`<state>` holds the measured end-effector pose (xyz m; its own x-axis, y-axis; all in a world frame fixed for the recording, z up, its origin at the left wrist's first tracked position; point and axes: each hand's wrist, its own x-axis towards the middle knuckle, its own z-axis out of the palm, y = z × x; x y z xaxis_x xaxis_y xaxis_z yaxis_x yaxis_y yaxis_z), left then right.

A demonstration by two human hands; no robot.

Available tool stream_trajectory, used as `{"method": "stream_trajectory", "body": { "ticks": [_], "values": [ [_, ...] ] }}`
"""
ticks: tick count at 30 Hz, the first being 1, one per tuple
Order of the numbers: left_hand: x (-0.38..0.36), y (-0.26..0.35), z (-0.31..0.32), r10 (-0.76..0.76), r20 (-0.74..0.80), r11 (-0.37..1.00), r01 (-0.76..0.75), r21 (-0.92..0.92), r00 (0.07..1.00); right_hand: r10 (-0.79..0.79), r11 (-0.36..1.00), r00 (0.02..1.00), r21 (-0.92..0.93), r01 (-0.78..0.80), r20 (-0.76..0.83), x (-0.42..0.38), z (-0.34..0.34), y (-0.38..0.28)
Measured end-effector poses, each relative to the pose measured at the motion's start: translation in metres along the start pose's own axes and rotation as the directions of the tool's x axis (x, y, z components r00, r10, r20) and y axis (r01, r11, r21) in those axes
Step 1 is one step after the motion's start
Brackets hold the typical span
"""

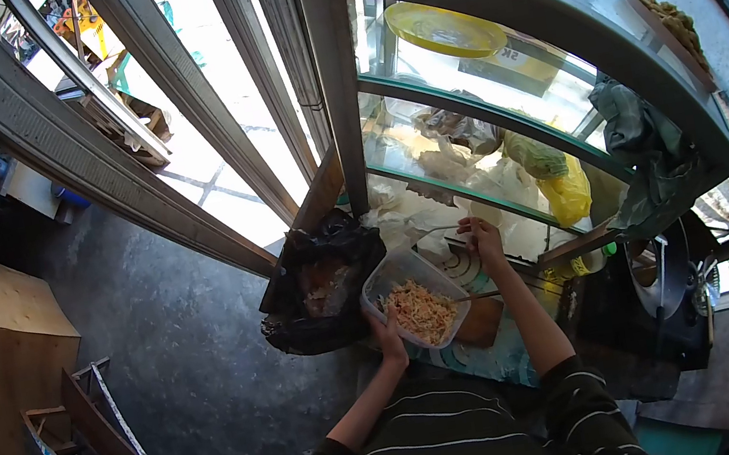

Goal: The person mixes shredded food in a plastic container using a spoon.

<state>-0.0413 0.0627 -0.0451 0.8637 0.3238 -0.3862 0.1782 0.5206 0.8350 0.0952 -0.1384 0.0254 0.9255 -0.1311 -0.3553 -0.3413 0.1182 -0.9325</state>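
My left hand (390, 337) grips the side of a clear plastic container (376, 285), tilted toward me. Shredded, orange-and-white food (419, 311) lies in its lower part. My right hand (485, 244) is raised beyond the container's right side, fingers closed on a thin metal utensil (438, 230). That utensil points left, and its far end is hard to make out, perhaps a spoon. Another utensil's handle (482, 295) sticks out to the right from the container. Left of the container sits a black plastic bag (289, 264), open, with pale contents inside.
A glass display cabinet (341, 96) stands ahead, holding a yellow plate (447, 28), plastic bags and a yellow bag (566, 194). A grey cloth (631, 120) hangs on its right. A dark pot (666, 269) is at right. Metal shutter slats (177, 85) and a wooden bench (118, 452) are left.
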Motion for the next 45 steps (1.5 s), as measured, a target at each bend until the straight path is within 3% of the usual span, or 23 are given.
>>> {"method": "stream_trajectory", "body": {
  "ticks": [16,22,25,27,28,30,31,33,34,36,39,43,45],
  "values": [
    [0.009,-0.004,0.002,0.042,0.06,0.998,-0.045,0.042,0.997,0.035,0.997,0.997,0.068,-0.03,-0.071,-0.011,-0.023,-0.009],
    [0.012,-0.018,-0.001,0.035,0.074,0.999,-0.038,0.032,0.997,-0.046,0.993,0.999,0.11,0.048,-0.02,-0.056,-0.033,-0.018],
    [0.012,-0.018,-0.002,0.041,0.095,0.999,-0.042,0.004,0.995,-0.11,0.993,0.994,0.049,0.11,0.015,-0.087,-0.028,-0.015],
    [0.012,-0.015,-0.001,0.035,0.105,0.999,-0.034,-0.008,0.994,-0.143,0.975,0.986,-0.159,0.155,0.082,-0.107,-0.025,-0.007],
    [0.01,-0.009,0.002,0.03,0.114,0.999,-0.028,-0.023,0.993,-0.141,0.975,0.987,-0.161,0.151,0.074,-0.116,-0.023,0.001],
    [0.0,0.009,0.011,0.024,0.149,0.997,-0.013,-0.075,0.989,-0.469,0.757,0.869,-0.436,0.486,0.155,-0.13,-0.019,0.018],
    [-0.003,0.014,0.013,0.03,0.176,0.992,-0.007,-0.128,0.984,-0.467,0.759,0.871,-0.438,0.482,0.15,-0.14,-0.015,0.012],
    [0.005,-0.003,0.003,0.052,0.163,0.997,-0.041,-0.07,0.985,-0.553,0.505,0.761,-0.59,0.63,0.339,-0.161,-0.009,-0.007],
    [0.008,-0.006,0.0,0.077,0.151,0.997,-0.075,-0.014,0.986,-0.554,0.506,0.761,-0.589,0.631,0.339,-0.166,-0.008,-0.009],
    [0.009,-0.01,-0.003,0.051,0.16,0.998,-0.047,-0.032,0.986,-0.564,0.308,0.689,-0.658,0.687,0.455,-0.174,-0.009,-0.009],
    [0.009,-0.013,-0.003,0.03,0.156,0.999,-0.023,-0.045,0.987,-0.592,0.199,0.613,-0.642,0.74,0.523,-0.178,-0.013,0.001],
    [0.008,-0.015,-0.003,0.038,0.152,0.998,-0.03,-0.057,0.988,-0.594,0.229,0.622,-0.634,0.738,0.51,-0.171,-0.015,-0.004],
    [0.006,-0.015,-0.004,0.048,0.148,0.997,-0.039,-0.06,0.988,-0.698,0.462,0.675,-0.568,0.681,0.24,-0.158,-0.016,-0.003]
  ]
}}
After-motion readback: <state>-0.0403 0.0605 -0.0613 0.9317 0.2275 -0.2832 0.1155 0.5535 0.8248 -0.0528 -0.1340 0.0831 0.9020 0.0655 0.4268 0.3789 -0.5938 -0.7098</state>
